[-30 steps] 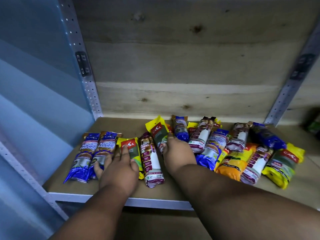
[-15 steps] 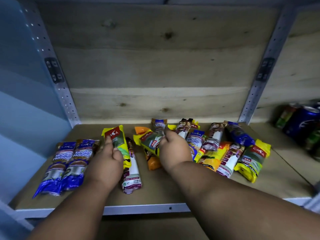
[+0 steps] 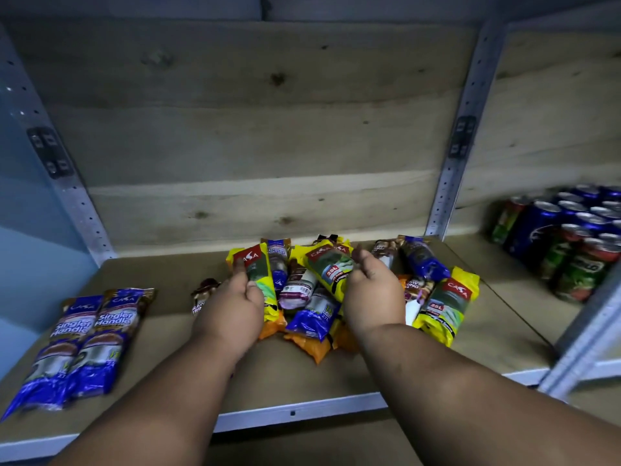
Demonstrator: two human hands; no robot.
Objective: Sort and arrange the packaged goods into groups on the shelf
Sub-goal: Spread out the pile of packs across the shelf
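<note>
Two yellow plastic packs are held over the mixed heap on the wooden shelf (image 3: 168,391), long axes running front-to-back: one (image 3: 257,280) gripped by the left hand (image 3: 232,314), one (image 3: 331,269) pinched by the right hand (image 3: 373,294), blue pair (image 3: 77,344) lying leftward

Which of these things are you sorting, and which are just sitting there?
Being sorted:
- yellow packet held by the left hand
- yellow packet held by the right hand
- mixed pile
- two blue packets already paired on the shelf

Just sitting there:
- drink cans
- metal uprights
</note>
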